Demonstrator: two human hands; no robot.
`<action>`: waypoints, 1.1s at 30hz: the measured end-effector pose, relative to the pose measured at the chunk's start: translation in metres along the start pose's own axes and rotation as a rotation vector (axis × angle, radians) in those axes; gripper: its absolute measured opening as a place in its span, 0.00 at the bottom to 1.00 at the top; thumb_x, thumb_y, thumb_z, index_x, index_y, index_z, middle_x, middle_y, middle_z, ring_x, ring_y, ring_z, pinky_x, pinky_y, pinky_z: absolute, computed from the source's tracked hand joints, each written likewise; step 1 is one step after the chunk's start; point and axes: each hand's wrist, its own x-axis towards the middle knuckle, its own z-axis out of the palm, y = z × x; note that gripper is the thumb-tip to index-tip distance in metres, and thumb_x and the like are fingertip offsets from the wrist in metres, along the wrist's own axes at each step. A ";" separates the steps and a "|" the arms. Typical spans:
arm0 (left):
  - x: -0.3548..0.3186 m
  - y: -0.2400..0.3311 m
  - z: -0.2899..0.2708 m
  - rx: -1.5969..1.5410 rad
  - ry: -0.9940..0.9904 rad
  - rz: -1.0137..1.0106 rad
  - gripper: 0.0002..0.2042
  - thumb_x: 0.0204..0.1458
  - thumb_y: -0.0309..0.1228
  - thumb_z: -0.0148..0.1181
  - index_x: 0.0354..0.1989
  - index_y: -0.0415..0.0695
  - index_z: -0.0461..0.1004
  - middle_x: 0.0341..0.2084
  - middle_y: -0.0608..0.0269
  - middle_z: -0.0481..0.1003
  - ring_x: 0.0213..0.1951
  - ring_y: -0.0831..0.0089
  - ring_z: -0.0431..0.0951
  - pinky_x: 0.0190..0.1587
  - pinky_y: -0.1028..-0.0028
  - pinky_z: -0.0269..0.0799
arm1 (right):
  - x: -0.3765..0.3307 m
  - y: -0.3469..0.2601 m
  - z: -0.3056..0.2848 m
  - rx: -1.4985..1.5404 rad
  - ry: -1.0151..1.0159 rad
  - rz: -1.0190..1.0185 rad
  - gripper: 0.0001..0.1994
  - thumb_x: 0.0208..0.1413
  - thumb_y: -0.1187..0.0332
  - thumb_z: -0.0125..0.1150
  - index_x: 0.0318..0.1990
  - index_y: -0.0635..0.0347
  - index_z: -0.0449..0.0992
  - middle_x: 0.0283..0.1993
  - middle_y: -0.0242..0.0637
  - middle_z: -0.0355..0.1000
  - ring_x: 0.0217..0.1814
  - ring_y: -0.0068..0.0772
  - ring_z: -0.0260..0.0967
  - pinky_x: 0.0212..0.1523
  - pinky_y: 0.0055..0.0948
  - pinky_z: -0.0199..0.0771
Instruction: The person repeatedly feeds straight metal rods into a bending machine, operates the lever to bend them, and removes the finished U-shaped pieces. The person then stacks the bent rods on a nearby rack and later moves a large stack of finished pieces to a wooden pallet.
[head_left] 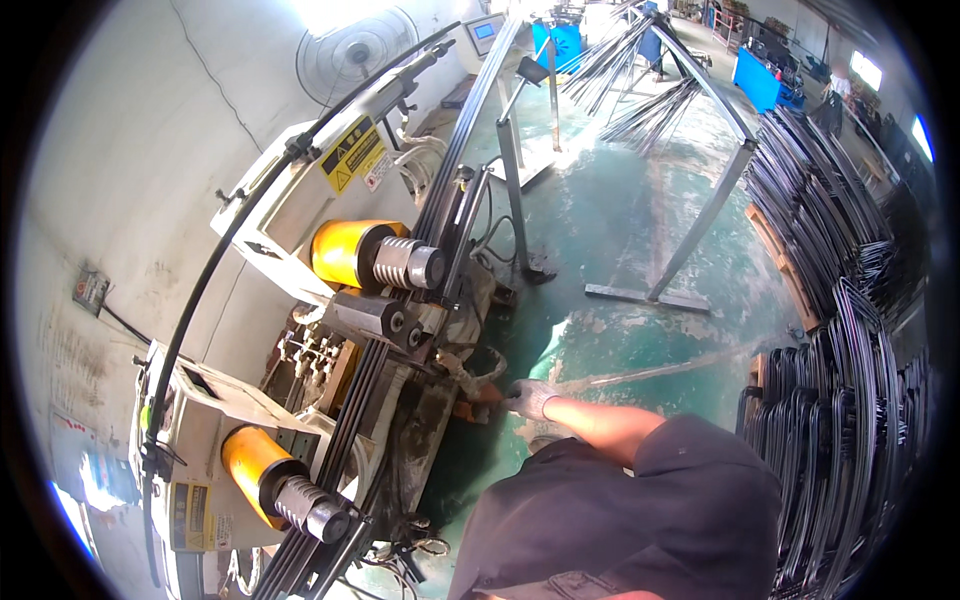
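Note:
My right hand (531, 398), in a pale grey work glove, reaches left across my body beside the near side of a bar-working machine (410, 430). Its fingers look bunched together, and what they hold, if anything, is too small to make out. Just left of the glove is a reddish-orange shape (482, 400), partly in shadow, whose kind I cannot tell. Long dark metal bars (362, 400) run lengthwise through the machine, past two yellow housings (345, 252) with ridged metal rollers (408, 263). I cannot see my left hand.
Stacks of bent black metal rods (835, 400) stand on pallets at the right. A grey metal stand (700, 225) rises from the green floor, with a bundle of bars (610, 70) behind it. A large fan (357, 55) is by the left wall. Cables hang near the machine.

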 end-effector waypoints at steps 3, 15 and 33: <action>-0.013 0.018 0.037 0.096 -0.053 0.079 0.32 0.69 0.44 0.57 0.78 0.49 0.57 0.66 0.55 0.60 0.66 0.68 0.59 0.70 0.61 0.51 | -0.008 -0.031 -0.009 0.117 0.098 -0.132 0.22 0.59 0.50 0.66 0.50 0.57 0.86 0.53 0.51 0.82 0.59 0.55 0.79 0.60 0.46 0.77; -0.055 0.186 0.120 0.502 -0.110 0.651 0.29 0.69 0.40 0.55 0.75 0.44 0.60 0.56 0.57 0.65 0.57 0.69 0.65 0.62 0.64 0.60 | -0.012 -0.179 -0.001 0.832 -0.119 -0.334 0.18 0.66 0.54 0.69 0.48 0.61 0.81 0.36 0.30 0.78 0.38 0.23 0.75 0.42 0.29 0.76; -0.072 0.395 0.156 0.745 -0.077 0.991 0.24 0.70 0.35 0.52 0.71 0.36 0.66 0.41 0.59 0.73 0.42 0.70 0.75 0.49 0.68 0.73 | 0.023 -0.281 0.010 1.190 -0.003 -0.112 0.17 0.65 0.58 0.66 0.53 0.61 0.80 0.47 0.39 0.81 0.47 0.33 0.77 0.49 0.36 0.77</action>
